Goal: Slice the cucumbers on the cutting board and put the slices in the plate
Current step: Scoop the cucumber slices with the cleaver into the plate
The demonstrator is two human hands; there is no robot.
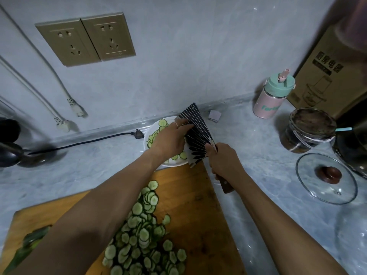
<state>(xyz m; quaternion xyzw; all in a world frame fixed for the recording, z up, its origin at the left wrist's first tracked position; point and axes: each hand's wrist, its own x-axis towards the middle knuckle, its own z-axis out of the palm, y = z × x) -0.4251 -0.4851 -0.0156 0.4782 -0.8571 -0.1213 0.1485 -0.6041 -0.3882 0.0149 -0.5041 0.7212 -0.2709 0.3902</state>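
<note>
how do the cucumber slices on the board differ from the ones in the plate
The board slices form a big overlapping heap on the wooden board; the plate slices are few and scattered on the white plate. The board slices lie in full view; the plate slices are partly hidden by the left hand and knife. Both are thin green-rimmed rounds.

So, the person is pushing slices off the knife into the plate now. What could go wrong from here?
1. The left hand lies flat on the cleaver blade; a slip toward the edge could cut the fingers.
2. The plate sits partly under the blade, beside the cutting board, so slices may fall onto the counter.
3. The large pile of cucumber slices lies under the left forearm, which might sweep some off.
</note>
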